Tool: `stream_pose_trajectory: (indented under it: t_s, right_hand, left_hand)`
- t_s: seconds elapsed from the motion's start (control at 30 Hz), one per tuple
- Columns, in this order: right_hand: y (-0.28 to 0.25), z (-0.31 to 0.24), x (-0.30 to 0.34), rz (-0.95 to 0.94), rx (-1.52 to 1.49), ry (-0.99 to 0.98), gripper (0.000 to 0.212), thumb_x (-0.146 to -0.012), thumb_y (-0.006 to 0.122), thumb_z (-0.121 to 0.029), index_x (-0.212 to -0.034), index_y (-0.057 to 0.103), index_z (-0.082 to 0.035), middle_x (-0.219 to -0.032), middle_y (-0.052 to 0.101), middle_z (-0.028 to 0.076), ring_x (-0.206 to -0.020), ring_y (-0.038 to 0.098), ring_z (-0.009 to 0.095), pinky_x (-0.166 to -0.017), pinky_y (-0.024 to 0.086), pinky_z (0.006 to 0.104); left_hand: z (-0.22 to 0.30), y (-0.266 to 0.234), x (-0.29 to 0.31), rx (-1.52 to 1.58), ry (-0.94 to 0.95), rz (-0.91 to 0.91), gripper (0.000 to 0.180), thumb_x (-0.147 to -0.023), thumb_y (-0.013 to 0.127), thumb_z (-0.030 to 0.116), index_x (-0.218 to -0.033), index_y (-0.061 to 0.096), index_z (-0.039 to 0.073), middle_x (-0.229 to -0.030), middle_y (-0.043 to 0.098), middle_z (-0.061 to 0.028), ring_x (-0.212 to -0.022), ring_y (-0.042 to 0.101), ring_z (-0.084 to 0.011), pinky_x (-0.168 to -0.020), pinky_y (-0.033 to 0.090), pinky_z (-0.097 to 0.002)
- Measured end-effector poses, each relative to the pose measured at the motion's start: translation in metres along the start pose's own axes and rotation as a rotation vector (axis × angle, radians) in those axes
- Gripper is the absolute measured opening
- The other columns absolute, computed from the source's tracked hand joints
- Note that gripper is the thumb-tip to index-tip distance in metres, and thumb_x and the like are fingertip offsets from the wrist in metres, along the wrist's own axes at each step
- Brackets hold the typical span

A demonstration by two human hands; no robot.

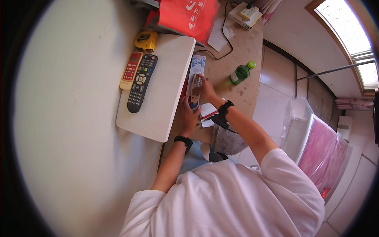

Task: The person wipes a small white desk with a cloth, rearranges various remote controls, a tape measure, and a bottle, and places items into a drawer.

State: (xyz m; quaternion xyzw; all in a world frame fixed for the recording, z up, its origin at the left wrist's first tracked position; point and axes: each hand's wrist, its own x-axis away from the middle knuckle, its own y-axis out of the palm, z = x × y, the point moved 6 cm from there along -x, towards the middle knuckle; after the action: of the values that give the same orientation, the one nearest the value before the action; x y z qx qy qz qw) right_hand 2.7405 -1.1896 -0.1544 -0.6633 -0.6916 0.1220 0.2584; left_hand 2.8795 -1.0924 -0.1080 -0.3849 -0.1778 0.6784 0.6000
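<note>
A pale remote control (197,81) with rows of small buttons lies lengthwise over a long blue-and-white patterned strip (199,61), which may be a card or a box. My right hand (206,91) grips the side of the remote with bent fingers. Around the near end, my left hand (190,114) is closed, thumb and fingers on opposite sides; its hold is partly hidden. On the white board to the left lie a black remote control (142,83) and a red-and-cream remote control (131,70), with a yellow tape measure (146,40) beyond them.
The white board (166,87) has a raised edge beside my left hand. A green bottle (242,72) stands on the brown table to the right. Farther back are a red bag (187,17), a black cable and a power strip (248,13) on a box. White papers (207,114) lie near my right wrist.
</note>
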Motion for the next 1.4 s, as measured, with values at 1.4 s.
stream_pose_trajectory:
  t_s: [1.4]
  right_hand:
    - [-0.127, -0.165, 0.118, 0.016, -0.234, -0.305, 0.038, -0.083, 0.067, -0.009, -0.119, 0.055, -0.001, -0.098, 0.063, 0.015, -0.086, 0.067, 0.024, -0.076, 0.053, 0.0339]
  left_hand:
    - [0.133, -0.200, 0.045, 0.201, 0.140, 0.185, 0.054, -0.063, 0.091, 0.019, -0.102, 0.058, 0.002, -0.092, 0.057, -0.0123, -0.080, 0.060, -0.0270, -0.070, 0.051, -0.0367]
